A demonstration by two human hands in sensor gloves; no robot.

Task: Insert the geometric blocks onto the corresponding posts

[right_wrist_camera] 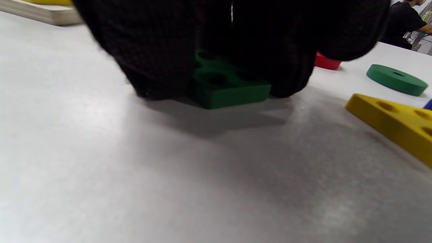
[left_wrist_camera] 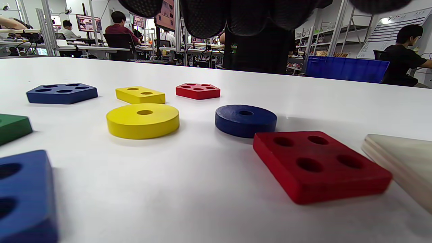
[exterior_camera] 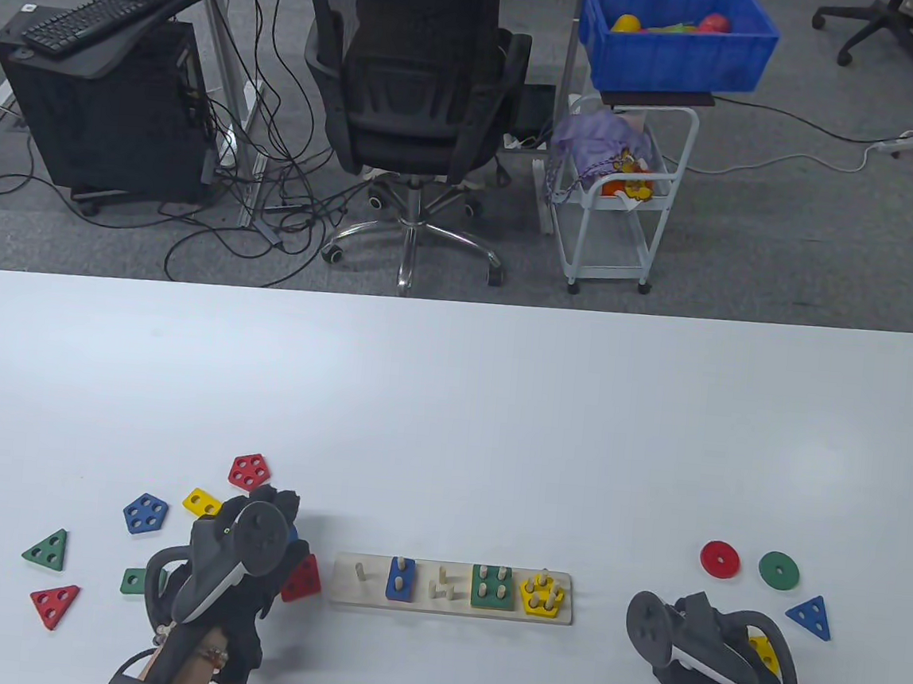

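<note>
Table view first: the peg board (exterior_camera: 449,609) lies low and centre on the white table (exterior_camera: 451,405), carrying a blue, a green and a yellow block; two peg sets stand bare. At lower left the left hand (exterior_camera: 241,571) hovers among scattered blocks beside a red square (exterior_camera: 302,578); at lower right the right hand (exterior_camera: 705,647) sits low, below a red disc (exterior_camera: 720,558) and green disc (exterior_camera: 778,570). Beyond the table are grey carpet, an office chair and a blue crate. Left wrist view: gloved fingers (left_wrist_camera: 209,17) hang at the top edge, touching nothing I can see, so that hand looks open; yellow disc (left_wrist_camera: 142,120), blue disc (left_wrist_camera: 246,120) and the red square lie flat. Right wrist view: the right fingers (right_wrist_camera: 158,60) close around a green block (right_wrist_camera: 226,86) resting on the table. I judge this a pick-up step; next comes lifting it and aligning its holes with matching pegs.
</note>
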